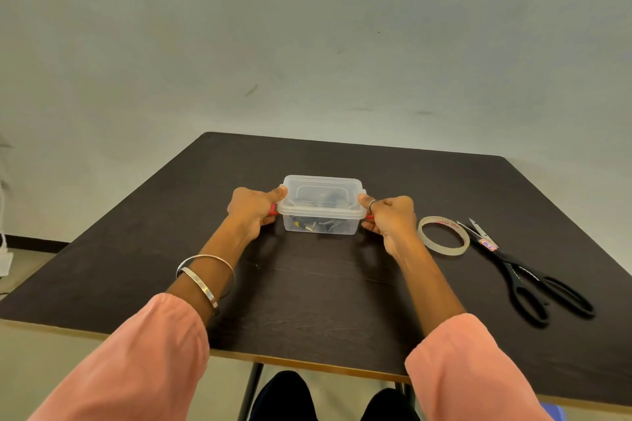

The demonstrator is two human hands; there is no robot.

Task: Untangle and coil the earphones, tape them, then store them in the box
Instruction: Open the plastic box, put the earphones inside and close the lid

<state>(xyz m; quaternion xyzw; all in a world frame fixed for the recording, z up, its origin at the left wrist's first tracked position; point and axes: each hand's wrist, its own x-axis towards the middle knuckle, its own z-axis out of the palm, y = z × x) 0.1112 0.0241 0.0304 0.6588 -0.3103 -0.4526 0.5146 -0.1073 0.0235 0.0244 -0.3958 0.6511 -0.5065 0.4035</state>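
Hands, left [254, 212] and right [390, 217], grasping lidded box [321, 205]; earphones [318, 224] inside; tape [443, 235], scissors [523, 268] right of box — near finished, seemingly.

A dark wood-grain counter [307, 301] with a pale edge stands on black legs [251, 390] against a plain grey-green wall [307, 27]. The floor [27, 267] is beige, with a dark skirting [34, 243] at left.

1 clear box [321, 215] w/ lid, 1 tape roll [443, 235], 1 pr scissors [523, 270], 2 bangles [205, 275], 1 ring [372, 203], 2 hands [254, 210], 1 table [342, 301].
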